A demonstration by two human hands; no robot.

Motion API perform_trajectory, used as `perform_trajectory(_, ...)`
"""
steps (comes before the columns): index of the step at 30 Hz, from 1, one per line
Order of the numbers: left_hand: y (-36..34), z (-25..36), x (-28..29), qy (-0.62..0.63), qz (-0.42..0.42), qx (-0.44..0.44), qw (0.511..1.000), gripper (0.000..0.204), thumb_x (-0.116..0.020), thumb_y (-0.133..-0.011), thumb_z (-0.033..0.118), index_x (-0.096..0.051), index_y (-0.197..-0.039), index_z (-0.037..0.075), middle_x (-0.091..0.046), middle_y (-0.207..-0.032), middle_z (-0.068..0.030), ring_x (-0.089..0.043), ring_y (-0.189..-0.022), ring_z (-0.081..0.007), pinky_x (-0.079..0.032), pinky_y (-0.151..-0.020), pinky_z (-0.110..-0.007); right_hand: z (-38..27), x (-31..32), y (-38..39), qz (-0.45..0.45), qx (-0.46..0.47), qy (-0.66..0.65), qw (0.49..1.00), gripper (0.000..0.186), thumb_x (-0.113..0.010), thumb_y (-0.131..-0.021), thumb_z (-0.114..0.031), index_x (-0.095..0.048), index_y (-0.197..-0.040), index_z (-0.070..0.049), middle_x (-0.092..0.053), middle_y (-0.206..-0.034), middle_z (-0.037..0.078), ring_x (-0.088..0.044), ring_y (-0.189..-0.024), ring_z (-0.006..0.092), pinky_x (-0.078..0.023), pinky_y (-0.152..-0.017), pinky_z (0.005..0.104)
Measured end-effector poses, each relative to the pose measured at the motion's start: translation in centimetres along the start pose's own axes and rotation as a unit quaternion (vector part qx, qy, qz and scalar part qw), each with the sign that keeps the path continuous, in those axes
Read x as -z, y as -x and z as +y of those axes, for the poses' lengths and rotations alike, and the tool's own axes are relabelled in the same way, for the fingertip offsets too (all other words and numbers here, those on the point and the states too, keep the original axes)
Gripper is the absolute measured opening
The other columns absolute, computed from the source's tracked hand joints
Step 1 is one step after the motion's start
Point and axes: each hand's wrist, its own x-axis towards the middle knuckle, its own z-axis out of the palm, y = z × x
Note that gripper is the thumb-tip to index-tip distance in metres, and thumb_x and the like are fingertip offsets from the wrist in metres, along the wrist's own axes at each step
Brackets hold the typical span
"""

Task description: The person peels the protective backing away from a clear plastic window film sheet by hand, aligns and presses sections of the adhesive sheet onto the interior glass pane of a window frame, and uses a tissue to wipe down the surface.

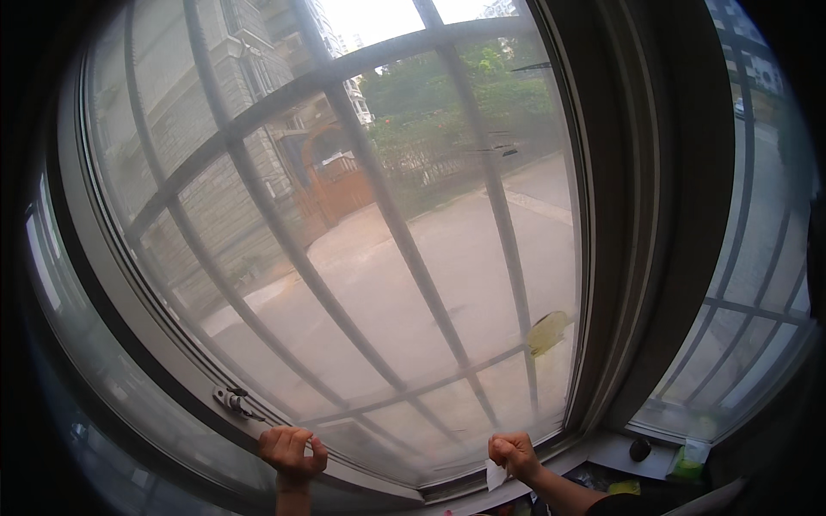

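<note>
A large window pane point(379, 284) fills the view, hazy and streaked, inside a grey metal frame point(602, 284). My left hand point(293, 451) is at the lower left of the frame, fingers curled and the thumb raised beside them; whether anything is within them is hidden. Up and left of that hand is a metal window latch point(231, 399). Close to the bottom edge of the pane, my right hand point(514, 454) is closed on a white tissue point(496, 475), which hangs below the fingers.
Bars point(391, 202) cross the pane. A yellowish-green patch point(547, 334) shows at its lower right. On the sill point(658, 469) at the right are a small dark round object point(639, 449) and a green-and-white package point(688, 460). Another barred window point(731, 344) stands beyond the thick post.
</note>
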Motion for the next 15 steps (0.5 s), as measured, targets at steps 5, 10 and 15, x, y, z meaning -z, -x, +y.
perform_trajectory(5,0.1,-0.4,-0.2,0.044,0.046,-0.02,0.998,0.008,-0.054,-0.067,0.017,-0.052,-0.063,0.01,-0.055,-0.061,-0.003,-0.054,-0.059,-0.0222,-0.04,-0.06,-0.034,0.5,-0.4,1.3,0.081,0.037,0.003,0.996,0.039,-0.042,-0.092,-0.026,-0.042,-0.058,-0.006,-0.042,-0.054,0.001,-0.035,-0.05,0.008,-0.027,-0.048,0.0243)
perform_trajectory(10,-0.4,-0.2,0.5,0.076,0.04,-0.021,0.996,0.008,-0.059,-0.067,0.017,-0.054,-0.063,0.011,-0.056,-0.061,-0.0016,-0.056,-0.059,-0.0195,-0.041,-0.058,-0.033,-2.7,-1.8,2.0,0.133,0.067,0.109,0.983,0.031,-0.047,-0.088,-0.022,-0.049,-0.064,-0.003,-0.045,-0.056,0.0,-0.039,-0.053,0.0066,-0.031,-0.05,0.0227)
perform_trajectory(15,-0.3,-0.3,0.8,0.113,0.053,-0.034,0.992,0.013,-0.06,-0.072,0.018,-0.054,-0.062,0.012,-0.056,-0.06,0.0,-0.057,-0.059,-0.0164,-0.041,-0.059,-0.031,-7.8,-3.2,-1.6,0.154,0.205,0.208,0.944,0.022,-0.054,-0.084,-0.014,-0.053,-0.067,-0.001,-0.05,-0.058,0.0,-0.044,-0.055,0.0061,-0.035,-0.051,0.0225)
